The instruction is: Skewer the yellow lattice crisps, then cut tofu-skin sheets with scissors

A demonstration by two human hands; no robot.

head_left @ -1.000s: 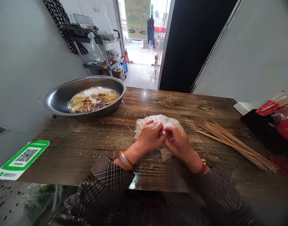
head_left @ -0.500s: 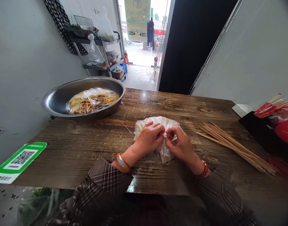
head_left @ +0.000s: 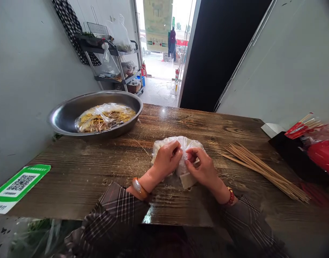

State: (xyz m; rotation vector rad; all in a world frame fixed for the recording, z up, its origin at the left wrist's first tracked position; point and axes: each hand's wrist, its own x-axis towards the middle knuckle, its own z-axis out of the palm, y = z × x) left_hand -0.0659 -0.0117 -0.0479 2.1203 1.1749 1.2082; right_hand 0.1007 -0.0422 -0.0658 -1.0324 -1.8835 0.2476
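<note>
A clear plastic bag [head_left: 182,141] lies on the wooden table in front of me, with pale, flat-sided blocks inside that I cannot name. One block's corner [head_left: 188,180] shows at the near side, below my fingers. My left hand [head_left: 168,156] is closed, its thumb and fingers pinching the bag's gathered top from the left. From the right, my right hand [head_left: 200,164] pinches the same gathered plastic between thumb and forefinger. The fingertips of both hands are close together over the bag's middle, and the exact knot or fold between them is partly hidden.
A bundle of bamboo skewers [head_left: 266,172] lies to the right. At the back left stands a large steel basin [head_left: 64,116] holding bagged, skewered food. A black box [head_left: 288,150] with red-wrapped chopsticks is at the far right. A green QR card [head_left: 20,186] lies at the left edge.
My hands have drawn slightly apart at the bag's top, the left turning more upright. More of the pale block shows at the near side. The view has tilted a little.
</note>
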